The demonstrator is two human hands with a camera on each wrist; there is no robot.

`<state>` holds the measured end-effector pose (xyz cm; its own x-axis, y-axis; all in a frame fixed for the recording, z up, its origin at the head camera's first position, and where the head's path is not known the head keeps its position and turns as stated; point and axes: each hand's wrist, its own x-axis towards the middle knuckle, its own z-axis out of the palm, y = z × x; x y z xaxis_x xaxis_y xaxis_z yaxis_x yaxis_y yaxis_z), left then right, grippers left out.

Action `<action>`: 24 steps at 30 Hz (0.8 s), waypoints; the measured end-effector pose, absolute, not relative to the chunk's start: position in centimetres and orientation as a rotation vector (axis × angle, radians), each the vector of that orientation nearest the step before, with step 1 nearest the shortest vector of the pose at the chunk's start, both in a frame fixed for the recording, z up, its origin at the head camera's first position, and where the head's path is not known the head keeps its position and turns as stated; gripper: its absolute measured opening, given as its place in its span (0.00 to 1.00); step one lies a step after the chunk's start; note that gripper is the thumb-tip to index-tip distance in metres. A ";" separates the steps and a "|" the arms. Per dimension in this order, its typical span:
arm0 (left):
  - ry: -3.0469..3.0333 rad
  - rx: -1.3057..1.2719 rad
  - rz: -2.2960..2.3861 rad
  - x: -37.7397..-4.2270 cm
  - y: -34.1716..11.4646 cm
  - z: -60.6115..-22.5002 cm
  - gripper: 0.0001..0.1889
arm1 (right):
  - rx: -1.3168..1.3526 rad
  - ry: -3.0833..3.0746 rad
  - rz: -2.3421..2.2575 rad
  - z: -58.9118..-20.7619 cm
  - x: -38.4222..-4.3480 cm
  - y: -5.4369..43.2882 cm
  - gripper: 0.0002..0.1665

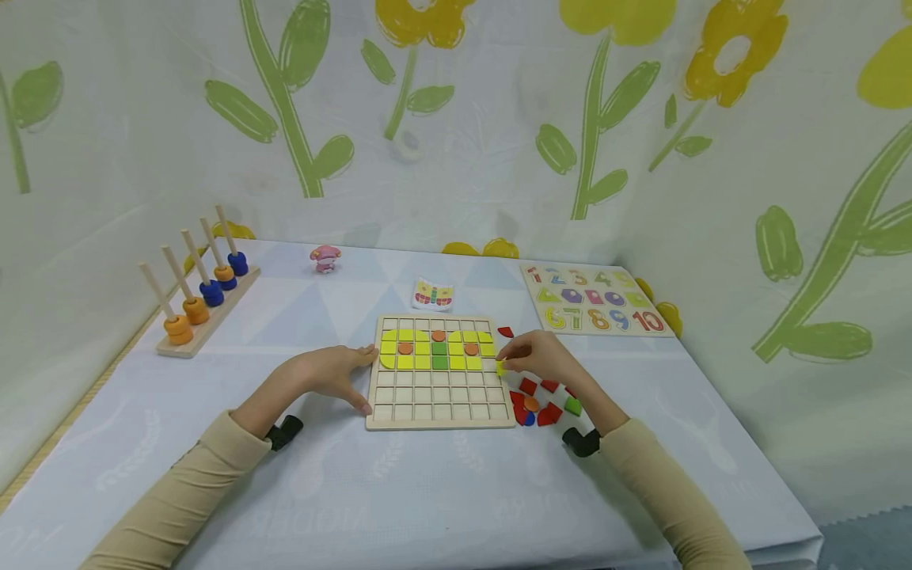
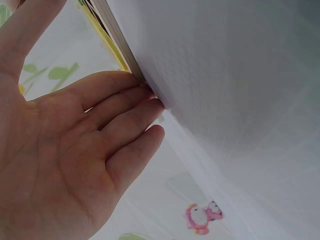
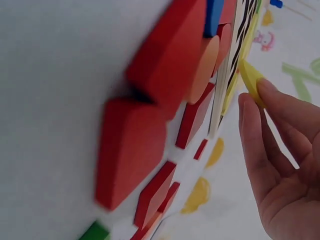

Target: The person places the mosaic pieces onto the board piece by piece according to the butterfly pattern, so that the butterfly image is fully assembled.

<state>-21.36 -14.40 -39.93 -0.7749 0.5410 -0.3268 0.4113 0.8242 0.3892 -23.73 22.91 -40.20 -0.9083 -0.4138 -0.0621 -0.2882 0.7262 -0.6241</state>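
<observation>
A wooden grid board (image 1: pixel 440 430) lies mid-table, its upper rows filled with yellow, orange and green tiles. My left hand (image 1: pixel 335 374) rests at the board's left edge, fingers extended, fingertips touching the wooden side; the left wrist view shows its open palm (image 2: pixel 65 150). With thumb and finger my right hand (image 1: pixel 541 356) pinches a yellow tile (image 3: pixel 251 82) at the board's right edge, beside the third filled row. Below that hand several loose red pieces (image 3: pixel 132 150) are scattered, along with an orange disc (image 1: pixel 531 404), a blue piece (image 1: pixel 530 419) and a green piece (image 1: pixel 573 406).
Behind the board lies a pattern card (image 1: pixel 432 295) with a butterfly-like picture. A pink figurine (image 1: pixel 325 258) stands farther back. To the left is a peg stacker (image 1: pixel 207 313) with orange and blue beads; at right, a number puzzle board (image 1: pixel 598 301).
</observation>
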 end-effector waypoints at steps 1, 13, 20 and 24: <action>2.577 0.712 0.412 -21.4 -14.4 -39.9 0.57 | -0.550 2.728 -0.934 -40.2 -23.9 22.6 0.06; 2.580 0.690 0.408 -21.5 -14.4 -40.1 0.57 | -0.607 2.747 -0.828 -40.2 -25.3 20.6 0.06; 2.583 0.683 0.407 -21.4 -14.3 -40.0 0.57 | -0.550 2.742 -0.792 -40.1 -25.0 20.0 0.06; 2.585 0.682 0.409 -21.3 -14.2 -40.0 0.57 | -0.564 2.753 -0.755 -40.0 -24.8 19.7 0.06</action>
